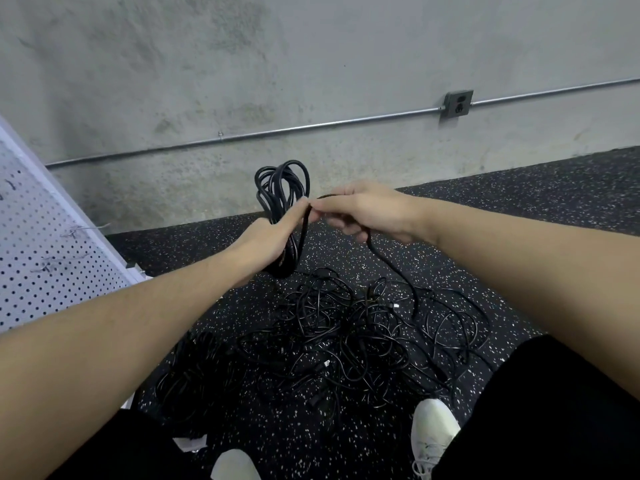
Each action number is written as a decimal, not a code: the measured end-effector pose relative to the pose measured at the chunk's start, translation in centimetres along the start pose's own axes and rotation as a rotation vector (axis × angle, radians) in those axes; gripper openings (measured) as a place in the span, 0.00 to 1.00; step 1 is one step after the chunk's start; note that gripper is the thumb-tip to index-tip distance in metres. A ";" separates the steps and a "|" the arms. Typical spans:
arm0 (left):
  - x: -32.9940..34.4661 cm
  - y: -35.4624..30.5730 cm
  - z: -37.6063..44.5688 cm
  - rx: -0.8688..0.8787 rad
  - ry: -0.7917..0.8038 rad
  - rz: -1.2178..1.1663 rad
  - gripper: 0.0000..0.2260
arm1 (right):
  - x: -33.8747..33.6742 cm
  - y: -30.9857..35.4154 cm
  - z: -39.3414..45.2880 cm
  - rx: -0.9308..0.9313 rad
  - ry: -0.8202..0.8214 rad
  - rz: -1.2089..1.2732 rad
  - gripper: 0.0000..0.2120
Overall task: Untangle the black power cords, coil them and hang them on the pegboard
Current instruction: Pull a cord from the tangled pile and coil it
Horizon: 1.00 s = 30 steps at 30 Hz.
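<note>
Speckled black floor (519, 209), concrete wall. Left hand (273, 237) grips one black looped coil (281, 188); right hand (367, 211) pinches its trailing cord. Tangled pile (346, 334), uncountable.

We find no readable text, label, brand, number or sign anywhere in this view, on any surface or object.

Both forearms are bare right up to the near edge of view, with no sleeves, watch, bands or rings showing on the left hand (273, 237) or the right hand (363, 211). The fingers (298, 211) are ungloved, nails short and plain. Black trousers (554, 410) cover both legs. On the feet are white lace-up shoes (433, 431), the right one's white laces visible near its toe.
</note>
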<state>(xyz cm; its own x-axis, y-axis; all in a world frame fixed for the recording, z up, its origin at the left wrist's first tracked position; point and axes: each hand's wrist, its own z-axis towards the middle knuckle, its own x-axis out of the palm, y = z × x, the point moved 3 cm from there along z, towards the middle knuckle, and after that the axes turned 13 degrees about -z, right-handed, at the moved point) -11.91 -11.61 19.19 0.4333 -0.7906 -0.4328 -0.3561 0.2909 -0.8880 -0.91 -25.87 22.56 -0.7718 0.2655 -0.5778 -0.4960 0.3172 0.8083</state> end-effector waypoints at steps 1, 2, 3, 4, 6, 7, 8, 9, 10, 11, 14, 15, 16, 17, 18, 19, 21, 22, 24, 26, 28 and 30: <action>-0.1 -0.1 -0.1 0.024 0.039 -0.046 0.32 | 0.0 -0.1 0.0 0.002 -0.035 0.016 0.16; -0.1 -0.4 -0.3 0.057 0.080 -0.084 0.28 | -0.1 -0.1 -0.1 0.010 -0.075 0.005 0.15; -0.1 -0.4 -0.3 0.076 0.107 -0.094 0.25 | -0.2 -0.1 -0.1 0.026 -0.116 -0.038 0.15; 0.0 -0.4 -0.3 0.091 0.130 -0.073 0.23 | -0.4 0.1 -0.1 0.047 -0.161 -0.101 0.15; 0.3 0.2 0.5 0.094 0.142 -0.023 0.17 | -0.8 0.3 0.0 0.085 -0.270 -0.170 0.20; 0.7 0.3 0.7 0.087 0.156 -0.023 0.13 | -1.1 0.4 0.2 0.093 -0.308 -0.132 0.21; 1.0 0.3 0.6 0.084 0.165 -0.013 0.12 | -1.2 0.5 0.3 0.093 -0.311 -0.059 0.21; 1.3 0.1 0.5 0.081 0.161 0.005 0.12 | -1.2 0.5 0.4 0.081 -0.276 0.021 0.19; 1.5 0.0 0.6 0.084 0.145 0.018 0.12 | -1.0 0.7 0.5 0.058 -0.224 0.088 0.16; 1.5 0.0 0.6 0.082 0.123 0.017 0.14 | -0.9 0.8 0.6 0.029 -0.187 0.129 0.12; 1.2 -0.1 0.3 0.068 0.084 0.009 0.14 | -0.9 1.1 0.3 -0.040 -0.287 -0.039 0.10; 1.1 0.0 0.3 0.074 0.083 0.021 0.12 | -1.0 1.1 0.2 -0.051 -0.351 -0.107 0.11; 1.0 -0.1 0.3 0.089 0.087 0.035 0.13 | -1.0 1.2 0.1 -0.064 -0.405 -0.137 0.11; 1.1 -0.2 0.1 0.107 0.084 0.044 0.15 | -1.0 1.2 0.1 -0.089 -0.455 -0.148 0.11; 1.3 -0.4 -0.1 0.125 0.081 0.049 0.15 | -1.1 1.3 0.2 -0.122 -0.504 -0.154 0.10; 1.5 -0.7 -0.4 0.135 0.086 0.046 0.16 | -1.2 1.3 0.3 -0.141 -0.556 -0.156 0.07; 1.9 -1.1 -0.6 0.160 0.111 0.021 0.16 | -1.6 0.9 0.7 -0.120 -0.670 -0.110 0.04; 2.2 -1.3 -0.8 0.186 0.131 0.012 0.16 | -1.8 0.6 0.9 -0.100 -0.731 -0.075 0.08; 2.7 -1.7 -1.1 0.244 0.170 0.009 0.15 | -2.1 0.2 1.0 -0.053 -0.825 0.005 0.19; 3.3 -2.2 -1.3 0.297 0.197 -0.001 0.15 | -1.8 -0.3 0.9 0.065 -0.789 0.152 0.32; 3.6 -2.5 -1.3 0.328 0.219 -0.029 0.15 | -0.9 -0.7 0.8 0.236 -0.618 0.327 0.36; 3.7 -2.4 -1.4 0.335 0.248 -0.048 0.16 | -0.4 -0.8 0.6 0.297 -0.460 0.434 0.29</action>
<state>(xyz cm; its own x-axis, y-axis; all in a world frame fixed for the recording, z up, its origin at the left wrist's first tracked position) -10.56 -16.02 19.95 0.2157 -0.9015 -0.3752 -0.0337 0.3771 -0.9256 0.00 -25.70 22.10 -0.5960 0.7625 -0.2515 -0.0005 0.3129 0.9498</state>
